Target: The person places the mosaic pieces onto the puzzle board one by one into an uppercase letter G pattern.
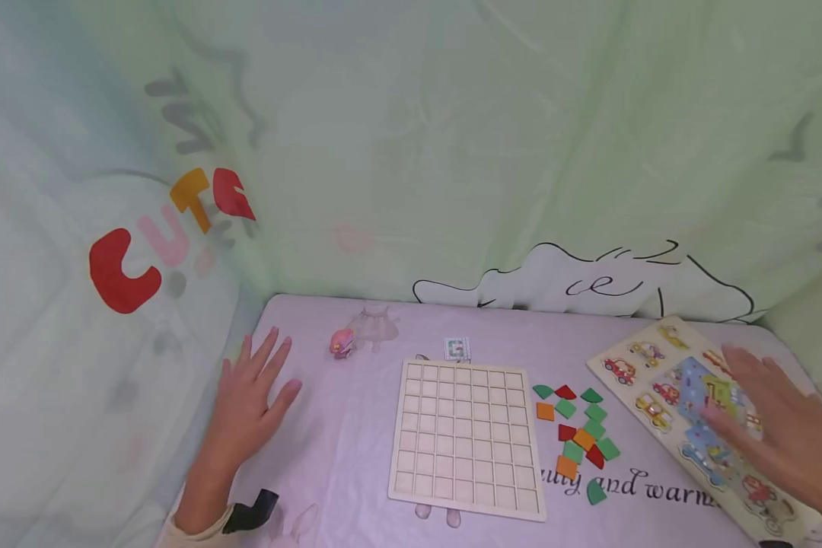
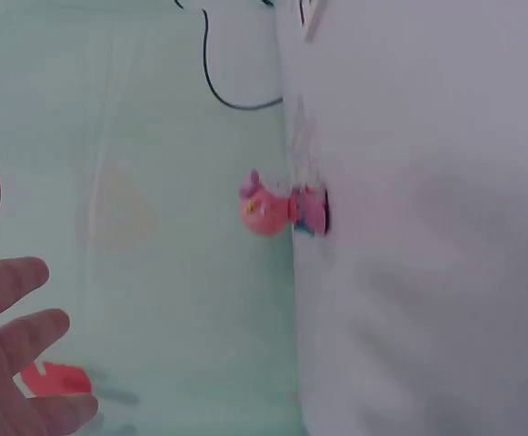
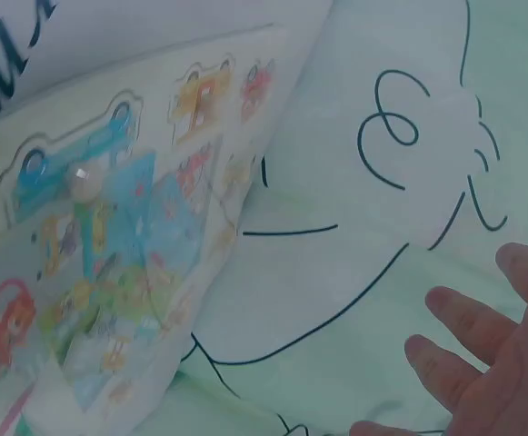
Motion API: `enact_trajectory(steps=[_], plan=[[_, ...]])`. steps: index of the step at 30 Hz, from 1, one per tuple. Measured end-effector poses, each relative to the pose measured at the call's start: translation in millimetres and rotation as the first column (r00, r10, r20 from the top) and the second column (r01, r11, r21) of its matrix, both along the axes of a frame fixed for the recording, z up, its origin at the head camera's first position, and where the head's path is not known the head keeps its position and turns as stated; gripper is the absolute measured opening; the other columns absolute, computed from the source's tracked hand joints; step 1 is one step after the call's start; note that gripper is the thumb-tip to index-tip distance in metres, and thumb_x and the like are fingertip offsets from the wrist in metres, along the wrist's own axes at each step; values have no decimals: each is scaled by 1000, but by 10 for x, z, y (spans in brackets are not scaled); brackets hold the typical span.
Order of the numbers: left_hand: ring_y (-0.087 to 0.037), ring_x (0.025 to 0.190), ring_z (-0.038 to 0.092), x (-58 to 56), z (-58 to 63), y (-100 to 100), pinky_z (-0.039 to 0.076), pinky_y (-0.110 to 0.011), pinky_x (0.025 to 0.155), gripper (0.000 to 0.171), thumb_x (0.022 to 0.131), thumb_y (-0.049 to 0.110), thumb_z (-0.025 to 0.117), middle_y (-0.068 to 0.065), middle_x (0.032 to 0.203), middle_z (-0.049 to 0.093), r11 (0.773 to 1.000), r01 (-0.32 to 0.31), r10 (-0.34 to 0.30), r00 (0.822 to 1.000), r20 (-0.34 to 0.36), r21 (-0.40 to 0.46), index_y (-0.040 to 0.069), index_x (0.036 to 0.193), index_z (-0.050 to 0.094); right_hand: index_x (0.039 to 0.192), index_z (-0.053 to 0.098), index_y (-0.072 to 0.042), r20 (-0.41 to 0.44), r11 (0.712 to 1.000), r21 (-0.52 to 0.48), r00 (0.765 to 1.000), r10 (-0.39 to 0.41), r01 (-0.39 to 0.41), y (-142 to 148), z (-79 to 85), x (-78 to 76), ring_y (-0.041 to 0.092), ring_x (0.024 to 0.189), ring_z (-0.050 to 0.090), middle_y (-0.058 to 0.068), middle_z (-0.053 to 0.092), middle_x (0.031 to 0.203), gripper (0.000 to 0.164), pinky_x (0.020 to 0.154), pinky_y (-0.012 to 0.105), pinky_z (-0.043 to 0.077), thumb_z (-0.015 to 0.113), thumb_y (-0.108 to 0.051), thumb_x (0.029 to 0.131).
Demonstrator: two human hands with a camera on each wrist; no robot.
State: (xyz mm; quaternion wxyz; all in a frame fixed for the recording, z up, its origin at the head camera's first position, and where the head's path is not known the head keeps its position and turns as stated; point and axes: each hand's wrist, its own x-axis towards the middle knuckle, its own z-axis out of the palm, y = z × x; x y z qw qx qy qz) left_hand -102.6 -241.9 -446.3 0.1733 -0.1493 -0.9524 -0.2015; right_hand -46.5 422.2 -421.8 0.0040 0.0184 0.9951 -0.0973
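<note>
L hand & R hand both spread, at either side of the cloth-covered bench.
R hand, lower R of frame, fingers apart, partly hides a pale wooden vehicle-puzzle board w/ blue ctr; L hand, lower L, likewise spread. Pale square wooden grid board btm ctr; flat red, green & orange tiles b/w it & puzzle. Farther: small pink figurine, L of ctr; white square card w/ green mark, just above grid; pale green printed cloth across top.

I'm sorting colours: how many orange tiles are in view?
3: one orange tile beside the grid board, a second orange tile among green pieces and red pieces, a third orange tile lowest of the three.
</note>
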Motion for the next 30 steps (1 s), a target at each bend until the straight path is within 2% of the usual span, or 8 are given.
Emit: enact_trajectory(steps=[2,5,12,14,18,21,26,30], plan=[[-54,150,27,-13,-43,72,23,-78,112,61,99,32,63,-12,164,38,997,24,-24,1000,-3,67,13,154,46,163,-12,-13,24,1000,-20,1000,13,-13,-28,-7,-51,59,149,-3,33,-6,166,100,109,83,6,54,-56,100],[-46,151,32,-23,-95,197,29,-68,115,58,101,26,62,-10,164,39,987,54,-58,998,16,153,12,154,45,163,-10,-17,85,1000,-22,996,12,-10,-98,-4,-151,68,135,26,37,9,163,99,91,83,33,51,-61,100],[-29,150,40,-61,-220,495,36,-51,119,56,103,25,60,-4,164,39,960,118,-137,989,59,254,15,156,43,165,13,-16,79,991,-89,991,105,-98,-331,-82,-346,57,109,59,33,58,136,86,77,74,45,53,-58,100],[-28,150,40,-90,-276,569,33,-38,122,56,103,24,60,-5,164,40,947,146,-169,984,59,286,17,156,43,162,24,-12,75,987,-115,989,124,-115,-393,-108,-380,51,105,62,31,63,129,81,76,68,50,53,-56,101],[-28,149,43,-148,-391,699,36,-34,120,53,101,24,63,-8,160,45,919,165,-202,977,69,357,15,152,50,150,48,-8,52,977,-157,987,155,-145,-520,-155,-439,34,95,63,22,69,115,69,67,44,54,56,-53,100],[-29,146,46,-181,-478,791,49,-52,107,48,100,25,65,-9,157,49,899,142,-200,975,100,414,11,146,56,142,59,-8,29,971,-172,985,172,-164,-608,-198,-489,23,89,59,11,69,107,61,62,30,46,60,-52,99],[-26,144,49,-226,-628,927,55,-48,100,44,100,27,66,-5,154,53,861,108,-213,964,159,497,11,141,61,134,66,-8,41,963,-196,980,195,-183,-724,-277,-571,16,84,54,3,64,98,54,60,24,43,62,-48,99],[-26,141,53,-263,-742,1009,53,-47,103,42,98,25,68,-6,151,56,853,127,-237,959,158,506,9,137,64,128,70,-10,43,958,-203,976,215,-202,-799,-321,-632,14,80,51,-2,62,91,48,60,24,42,64,-47,98]])
